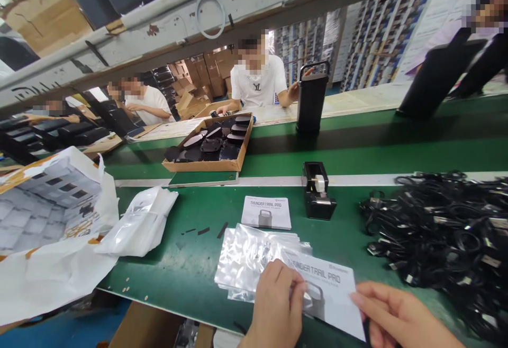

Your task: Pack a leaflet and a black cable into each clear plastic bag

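Observation:
My left hand [277,305] pinches the left part of a white "Thunder Trail Pro" booklet [333,292], right where it overlaps a stack of clear plastic bags [248,255]. My right hand [397,316] holds the booklet's right edge, with fingers closed on it. The booklet lies tilted over the bags at the near edge of the green table [190,263]. A second booklet of the same kind [266,213] lies flat further back.
A black tape dispenser [317,192] stands behind the booklets. A big heap of black cables [440,237] fills the right. Left: white bags and a carton of boxes [43,205]. Beyond the white strip, a cardboard tray of black parts [212,146], a black upright unit [311,99], several seated people.

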A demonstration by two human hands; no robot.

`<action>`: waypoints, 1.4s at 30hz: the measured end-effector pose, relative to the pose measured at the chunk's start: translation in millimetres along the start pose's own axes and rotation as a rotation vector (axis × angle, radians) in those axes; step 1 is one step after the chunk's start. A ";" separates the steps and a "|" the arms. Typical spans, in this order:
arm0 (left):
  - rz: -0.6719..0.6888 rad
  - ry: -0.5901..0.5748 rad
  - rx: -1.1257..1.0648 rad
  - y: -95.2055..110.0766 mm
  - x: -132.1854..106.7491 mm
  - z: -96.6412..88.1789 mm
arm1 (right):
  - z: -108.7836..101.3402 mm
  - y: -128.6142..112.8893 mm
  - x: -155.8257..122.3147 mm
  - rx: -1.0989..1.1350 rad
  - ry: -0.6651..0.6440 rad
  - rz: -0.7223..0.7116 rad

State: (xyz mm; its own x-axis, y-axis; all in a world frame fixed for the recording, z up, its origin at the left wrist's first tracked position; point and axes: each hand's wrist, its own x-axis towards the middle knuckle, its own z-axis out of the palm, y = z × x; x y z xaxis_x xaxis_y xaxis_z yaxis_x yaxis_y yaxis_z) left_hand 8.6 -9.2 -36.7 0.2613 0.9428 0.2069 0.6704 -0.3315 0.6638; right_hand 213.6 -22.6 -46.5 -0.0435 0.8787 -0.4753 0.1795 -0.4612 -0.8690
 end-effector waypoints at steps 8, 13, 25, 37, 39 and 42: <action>-0.008 0.079 -0.263 4.5 13.0 -3.4 | 57.7 -65.5 25.2 -0.504 0.057 -0.368; -0.055 0.080 -0.213 0.3 18.1 -4.0 | 8.6 -87.5 21.6 -0.875 0.433 -0.295; -0.105 -0.029 -0.127 -0.6 17.0 -7.6 | -54.2 -75.5 50.5 -1.106 0.725 -0.281; -0.251 0.042 -0.347 2.1 14.2 -11.8 | 21.6 -41.7 4.1 -0.891 -0.024 -0.341; -0.232 0.035 -0.372 2.6 12.4 -11.6 | 22.1 -48.9 7.6 -0.936 -0.036 -0.370; -0.142 0.027 -0.370 5.6 10.9 -11.4 | 29.3 -63.0 14.6 -0.965 -0.010 -0.449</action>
State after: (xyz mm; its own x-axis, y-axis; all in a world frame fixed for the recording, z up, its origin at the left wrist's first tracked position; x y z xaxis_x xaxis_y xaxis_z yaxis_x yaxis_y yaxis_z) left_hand 7.2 -0.4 -22.5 0.1624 0.9807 0.1094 0.4023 -0.1670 0.9001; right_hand 172.9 15.7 -2.7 -0.3062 0.9411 -0.1432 0.8481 0.2013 -0.4901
